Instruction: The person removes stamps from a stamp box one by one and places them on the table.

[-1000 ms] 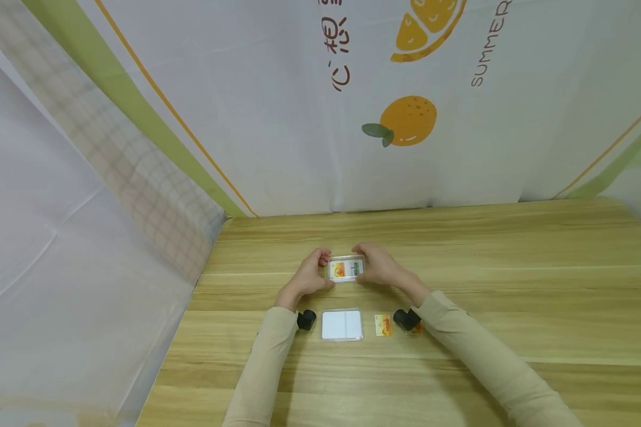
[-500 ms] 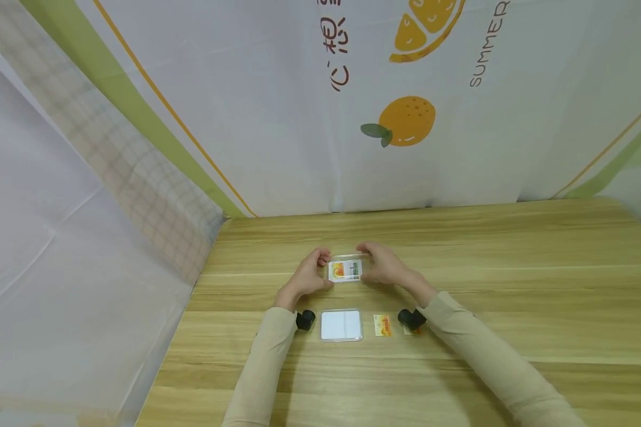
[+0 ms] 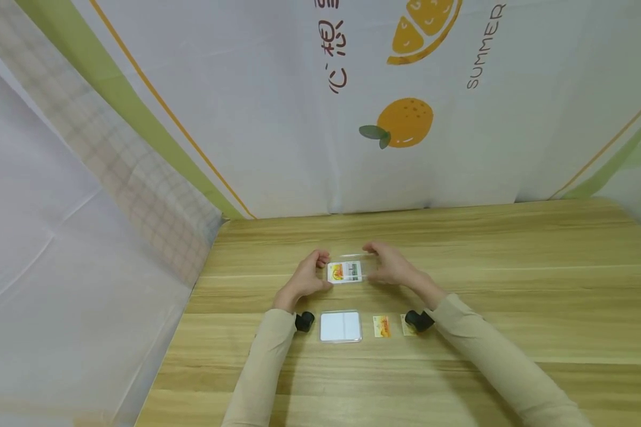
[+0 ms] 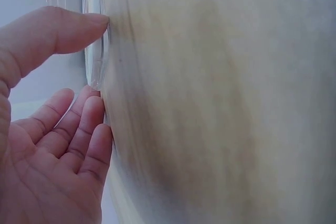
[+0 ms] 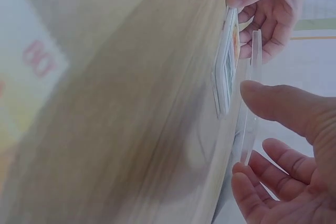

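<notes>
A small clear display case base lies on the wooden table, with a white insert and two stamps, one orange and one greenish. My left hand grips its left end, thumb on the near edge and fingers at the far edge. Between thumb and fingers, my right hand holds the clear plastic lid by its right end. The right wrist view shows a gap between the lid and the base. In the left wrist view, the left thumb presses the base's rim.
Closer to me lies another clear case with a white two-part insert. To its right is an orange-yellow stamp. Another stamp is partly covered by the black right wrist camera. A printed cloth hangs behind the table.
The right hand has lifted the lid off the base and shifted it slightly right. The left hand and base have stayed nearly in place. More of the right-hand stamp is uncovered.
</notes>
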The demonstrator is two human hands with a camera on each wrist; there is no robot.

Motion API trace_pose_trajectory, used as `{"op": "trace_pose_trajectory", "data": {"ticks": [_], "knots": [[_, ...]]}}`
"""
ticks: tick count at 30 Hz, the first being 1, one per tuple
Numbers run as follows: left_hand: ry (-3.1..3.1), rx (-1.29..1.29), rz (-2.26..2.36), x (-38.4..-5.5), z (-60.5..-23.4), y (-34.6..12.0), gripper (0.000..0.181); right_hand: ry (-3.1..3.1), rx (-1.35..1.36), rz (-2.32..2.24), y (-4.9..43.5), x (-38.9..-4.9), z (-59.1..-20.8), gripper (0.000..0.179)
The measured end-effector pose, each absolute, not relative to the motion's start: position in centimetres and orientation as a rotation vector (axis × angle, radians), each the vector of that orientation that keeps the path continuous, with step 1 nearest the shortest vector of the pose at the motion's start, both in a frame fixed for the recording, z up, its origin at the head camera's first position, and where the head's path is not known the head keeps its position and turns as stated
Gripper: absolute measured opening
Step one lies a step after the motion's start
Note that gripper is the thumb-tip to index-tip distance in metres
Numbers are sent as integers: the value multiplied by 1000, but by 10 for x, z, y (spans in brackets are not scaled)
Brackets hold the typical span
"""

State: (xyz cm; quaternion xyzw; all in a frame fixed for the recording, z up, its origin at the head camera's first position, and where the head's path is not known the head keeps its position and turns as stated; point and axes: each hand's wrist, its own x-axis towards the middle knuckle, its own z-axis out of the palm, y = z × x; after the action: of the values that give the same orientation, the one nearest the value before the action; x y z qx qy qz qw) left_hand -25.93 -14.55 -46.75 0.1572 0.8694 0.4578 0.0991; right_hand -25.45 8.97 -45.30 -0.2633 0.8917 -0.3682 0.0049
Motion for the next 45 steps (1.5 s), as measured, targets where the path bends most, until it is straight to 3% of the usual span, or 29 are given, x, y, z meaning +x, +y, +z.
{"op": "trace_pose_trajectory", "data": {"ticks": [45], "knots": [[2559,452,1333,-259,-465,-147,67,2787,-722,-1149,135,-246,-448,62]]}}
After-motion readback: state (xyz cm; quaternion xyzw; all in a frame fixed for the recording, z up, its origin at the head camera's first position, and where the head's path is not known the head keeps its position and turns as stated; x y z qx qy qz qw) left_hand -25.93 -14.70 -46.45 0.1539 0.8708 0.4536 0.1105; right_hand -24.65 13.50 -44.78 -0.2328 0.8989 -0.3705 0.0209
